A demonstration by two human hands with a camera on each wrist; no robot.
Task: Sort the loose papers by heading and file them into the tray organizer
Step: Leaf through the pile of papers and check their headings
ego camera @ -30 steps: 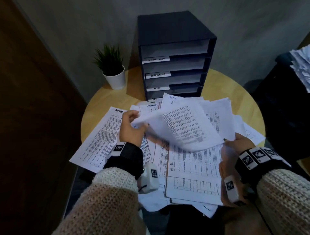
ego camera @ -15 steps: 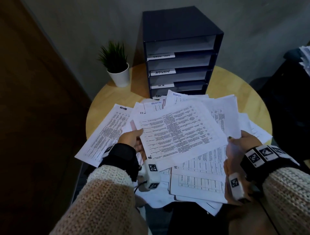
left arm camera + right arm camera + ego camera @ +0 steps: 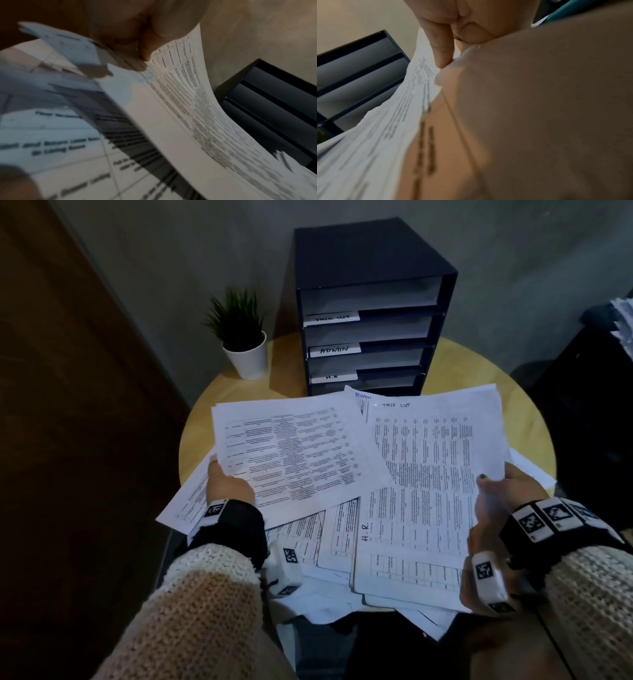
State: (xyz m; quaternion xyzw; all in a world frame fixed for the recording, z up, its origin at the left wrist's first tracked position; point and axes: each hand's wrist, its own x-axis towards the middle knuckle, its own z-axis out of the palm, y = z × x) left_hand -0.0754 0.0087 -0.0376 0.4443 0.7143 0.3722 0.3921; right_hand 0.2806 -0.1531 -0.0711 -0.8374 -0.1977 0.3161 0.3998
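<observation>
Head view. The left hand (image 3: 228,486) pinches the near-left corner of a printed sheet (image 3: 294,455), held above the pile with its long axis running left to right and tilted slightly, far edge raised toward the tray organizer (image 3: 371,313); the wrist view shows the fingertips (image 3: 145,56) closed on its edge. The right hand (image 3: 507,491) grips the right edge of a sheet headed "TASK LIST" (image 3: 435,460), long axis pointing away from the person, heading at the far end, thumb (image 3: 488,484) on top. An "H.R." sheet (image 3: 404,546) lies flat beneath, among loose papers (image 3: 308,539) on the round table (image 3: 534,419). The organizer stands at the table's far side, slots facing the person, beside a potted plant (image 3: 241,337).
</observation>
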